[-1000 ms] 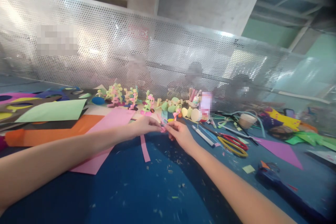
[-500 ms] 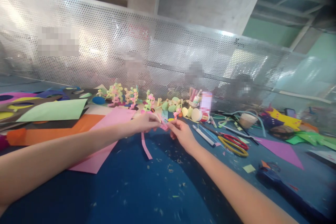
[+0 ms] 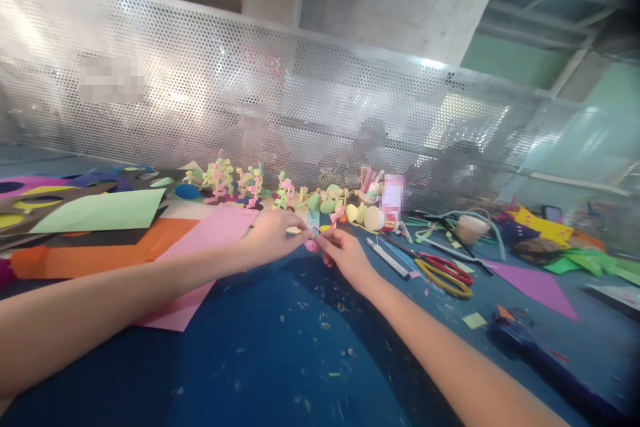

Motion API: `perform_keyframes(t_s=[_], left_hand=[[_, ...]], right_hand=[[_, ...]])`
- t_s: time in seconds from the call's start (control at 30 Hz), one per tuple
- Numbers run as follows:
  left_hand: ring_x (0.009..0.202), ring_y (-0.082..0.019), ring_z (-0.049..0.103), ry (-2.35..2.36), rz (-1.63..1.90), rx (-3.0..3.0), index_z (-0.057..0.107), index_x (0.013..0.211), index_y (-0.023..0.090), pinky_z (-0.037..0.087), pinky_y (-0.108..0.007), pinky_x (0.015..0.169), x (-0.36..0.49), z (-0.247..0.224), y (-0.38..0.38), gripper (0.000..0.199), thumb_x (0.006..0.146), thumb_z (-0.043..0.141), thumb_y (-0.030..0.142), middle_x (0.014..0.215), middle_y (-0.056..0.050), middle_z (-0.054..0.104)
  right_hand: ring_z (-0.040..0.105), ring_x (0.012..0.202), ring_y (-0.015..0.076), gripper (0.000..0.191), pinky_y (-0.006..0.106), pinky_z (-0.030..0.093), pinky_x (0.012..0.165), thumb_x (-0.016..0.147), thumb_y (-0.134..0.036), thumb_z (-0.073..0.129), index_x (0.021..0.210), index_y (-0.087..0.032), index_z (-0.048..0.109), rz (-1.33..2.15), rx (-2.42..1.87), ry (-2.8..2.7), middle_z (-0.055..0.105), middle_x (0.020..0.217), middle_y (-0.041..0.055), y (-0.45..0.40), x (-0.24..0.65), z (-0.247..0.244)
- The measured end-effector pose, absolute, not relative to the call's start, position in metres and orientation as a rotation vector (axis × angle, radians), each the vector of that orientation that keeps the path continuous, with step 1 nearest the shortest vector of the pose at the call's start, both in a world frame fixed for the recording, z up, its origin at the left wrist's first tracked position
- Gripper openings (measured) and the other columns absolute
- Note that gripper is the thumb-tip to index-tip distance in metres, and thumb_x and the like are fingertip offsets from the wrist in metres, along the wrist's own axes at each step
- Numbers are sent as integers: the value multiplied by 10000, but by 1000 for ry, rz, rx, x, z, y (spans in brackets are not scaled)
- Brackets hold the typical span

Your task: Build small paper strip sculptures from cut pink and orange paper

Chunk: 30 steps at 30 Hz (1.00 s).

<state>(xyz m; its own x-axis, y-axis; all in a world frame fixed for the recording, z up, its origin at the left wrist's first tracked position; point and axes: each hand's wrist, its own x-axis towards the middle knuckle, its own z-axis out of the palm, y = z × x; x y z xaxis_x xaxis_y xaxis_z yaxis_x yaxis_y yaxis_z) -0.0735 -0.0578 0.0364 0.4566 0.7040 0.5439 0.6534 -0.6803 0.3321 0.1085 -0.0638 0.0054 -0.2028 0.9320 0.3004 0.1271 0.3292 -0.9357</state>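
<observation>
My left hand and my right hand meet over the middle of the blue table, fingertips almost touching. Both pinch a small curled piece of pink paper strip, and my fingers hide part of it. Under my left forearm lies a large pink sheet. Just beyond my hands stand small paper figures built of yellow, green and pink pieces. A white utility knife rests to the right of my right hand.
Red-handled scissors and yellow-handled scissors lie at right, near a paper cup. A dark blue tool is at the lower right. Orange paper and a light green sheet lie left. A perforated metal screen rises behind.
The pink strip that hung below my left hand no longer shows; only a small curled bit is visible between my fingers. My left hand has shifted slightly and turned over it.
</observation>
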Motion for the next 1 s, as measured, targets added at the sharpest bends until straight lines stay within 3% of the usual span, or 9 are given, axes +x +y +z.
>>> perform_keyframes(t_s=[0.1, 0.2, 0.4, 0.6, 0.7, 0.8, 1.0], left_hand=[[631, -137, 538, 1210, 888, 2410, 671, 773, 206, 375, -226, 589, -67, 39, -65, 366, 805, 442, 490, 721, -6, 644], [600, -120, 526, 1273, 870, 2367, 673, 752, 221, 349, -206, 540, -66, 40, -66, 291, 742, 536, 477, 690, 18, 634], [708, -152, 567, 1312, 956, 2402, 664, 797, 216, 407, -236, 657, -74, 35, -50, 274, 807, 458, 398, 753, -5, 637], [1035, -233, 499, 1321, 1134, 2656, 634, 987, 217, 376, -348, 885, -82, 33, -45, 250, 793, 478, 245, 1044, -59, 592], [924, -187, 567, 1163, 1007, 2639, 614, 1010, 221, 422, -306, 822, -77, 33, -53, 262, 836, 425, 272, 989, -30, 637], [774, -155, 613, 1116, 849, 2497, 610, 993, 232, 456, -255, 704, -70, 33, -61, 288, 819, 463, 408, 865, -1, 670], [766, -150, 631, 1071, 844, 2217, 617, 868, 196, 462, -237, 706, -65, 23, -58, 274, 755, 548, 436, 812, -7, 675]], right_hand=[[440, 397, 88, 301, 222, 372, 416, 683, -478, 633, 709, -182, 582, 1017, -981, -1602, 525, 482, -48, -64, 108, 6], [436, 396, 89, 297, 221, 369, 416, 680, -472, 637, 708, -181, 581, 1020, -986, -1597, 514, 470, -53, -64, 108, 6], [423, 390, 91, 281, 224, 367, 419, 689, -461, 630, 696, -186, 572, 1011, -1005, -1572, 504, 446, -55, -65, 108, 7], [421, 393, 84, 285, 212, 362, 408, 700, -456, 622, 700, -178, 562, 1011, -1001, -1569, 506, 458, -52, -64, 108, 6], [421, 391, 79, 294, 208, 363, 407, 697, -460, 625, 703, -172, 567, 1017, -998, -1578, 511, 467, -50, -63, 109, 5], [426, 391, 80, 300, 207, 361, 408, 679, -463, 641, 693, -170, 578, 1022, -999, -1591, 504, 457, -54, -62, 109, 5], [435, 396, 81, 294, 210, 367, 416, 670, -457, 651, 712, -169, 607, 1028, -1005, -1607, 524, 476, -49, -62, 109, 4]])
